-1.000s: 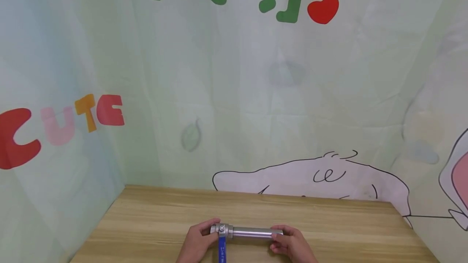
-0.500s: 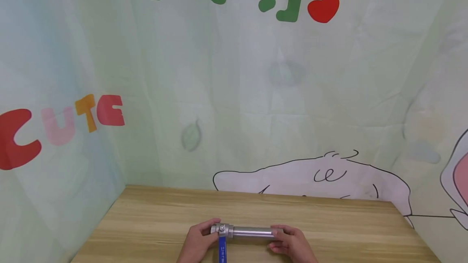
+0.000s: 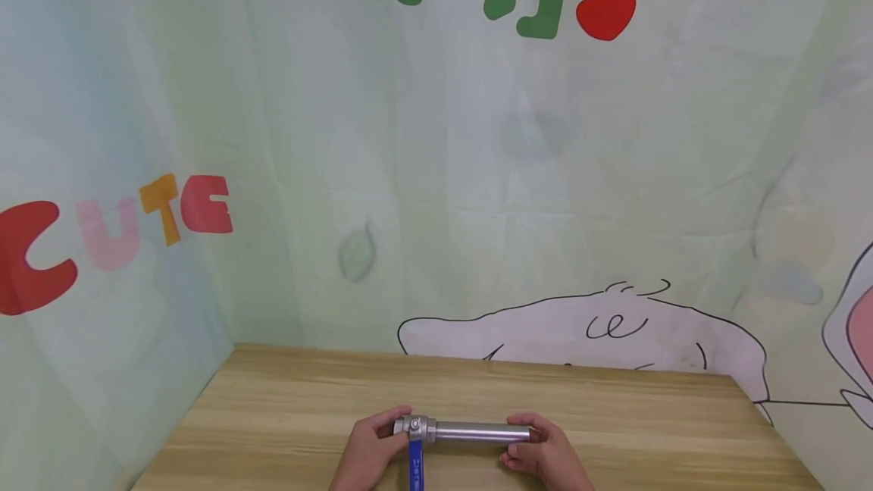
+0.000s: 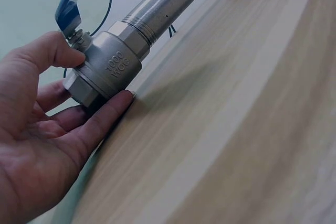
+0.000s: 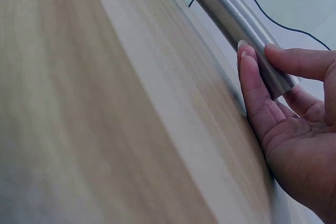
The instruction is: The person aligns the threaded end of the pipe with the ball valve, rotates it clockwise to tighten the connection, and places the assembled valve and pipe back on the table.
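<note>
A steel ball valve (image 3: 414,428) stamped "1000 WOG" is joined to a smooth metal pipe (image 3: 477,433), whose threads partly show at the joint in the left wrist view. The valve's blue lever (image 3: 416,464) points toward the front edge in the head view. My left hand (image 3: 367,451) grips the valve's outer end, thumb on the body and fingers underneath. At the pipe's other end, my right hand (image 3: 548,451) pinches the pipe between thumb and fingers, as the right wrist view (image 5: 310,129) also shows. The assembly lies level, just above or on the tabletop; which one, I cannot tell.
The wood-grain table (image 3: 307,392) runs back to a pale green printed cloth (image 3: 436,173) with letters, a red heart and a cartoon drawing. More cloth hangs along the left and right sides.
My right thumb has shifted along and around the pipe, and more of the pipe's end shows. My left hand, the valve and its lever stay almost where they were.
</note>
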The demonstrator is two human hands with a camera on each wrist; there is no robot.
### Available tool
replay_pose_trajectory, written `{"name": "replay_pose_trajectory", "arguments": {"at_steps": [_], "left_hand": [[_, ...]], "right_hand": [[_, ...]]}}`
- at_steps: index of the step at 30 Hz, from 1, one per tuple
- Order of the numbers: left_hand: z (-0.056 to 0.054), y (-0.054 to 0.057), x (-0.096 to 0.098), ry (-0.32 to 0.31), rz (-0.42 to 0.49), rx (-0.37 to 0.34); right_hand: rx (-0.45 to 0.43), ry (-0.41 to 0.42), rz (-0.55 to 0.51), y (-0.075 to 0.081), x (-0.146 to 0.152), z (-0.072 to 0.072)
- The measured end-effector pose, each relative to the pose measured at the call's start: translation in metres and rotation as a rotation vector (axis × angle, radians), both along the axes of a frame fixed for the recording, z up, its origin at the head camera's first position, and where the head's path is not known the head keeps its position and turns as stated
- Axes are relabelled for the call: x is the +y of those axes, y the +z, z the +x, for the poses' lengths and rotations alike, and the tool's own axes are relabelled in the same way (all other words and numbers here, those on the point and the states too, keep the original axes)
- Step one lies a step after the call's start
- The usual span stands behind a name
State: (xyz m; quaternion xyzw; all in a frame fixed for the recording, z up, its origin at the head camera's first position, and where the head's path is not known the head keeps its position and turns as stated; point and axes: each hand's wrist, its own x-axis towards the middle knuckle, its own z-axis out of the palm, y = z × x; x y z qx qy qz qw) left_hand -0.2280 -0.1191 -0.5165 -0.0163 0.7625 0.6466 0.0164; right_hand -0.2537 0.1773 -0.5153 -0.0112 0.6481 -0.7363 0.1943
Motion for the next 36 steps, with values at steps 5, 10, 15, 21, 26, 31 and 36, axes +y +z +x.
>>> {"name": "replay_pose_trajectory", "arguments": {"at_steps": [5, 10, 15, 21, 26, 31, 36], "left_hand": [[-0.0006, -0.0011, 0.0006, 0.009, -0.012, 0.0], [-0.0011, -0.0018, 0.0002, 0.007, -0.013, 0.014], [-0.0011, -0.001, -0.0001, 0.003, -0.006, 0.013], [-0.0002, -0.0008, 0.0003, -0.003, 0.001, 0.018], [-0.0003, -0.0008, 0.0001, -0.004, -0.006, 0.022], [-0.0008, -0.0007, 0.0004, 0.005, -0.001, 0.006], [-0.0016, -0.0019, -0.0002, 0.007, 0.001, 0.003]], "right_hand": [[-0.011, 0.01, 0.044, -0.0009, 0.0011, -0.0008], [-0.018, 0.036, 0.082, -0.0005, 0.0018, -0.0017], [-0.003, 0.048, 0.101, -0.0008, 0.0014, -0.0019], [0.006, 0.048, 0.097, -0.0014, 0.0002, -0.0008], [0.024, 0.049, 0.096, -0.003, 0.0001, -0.001], [0.012, 0.032, 0.103, -0.003, 0.0009, -0.0017], [-0.013, 0.014, 0.095, 0.0001, 0.0004, -0.0011]]}}
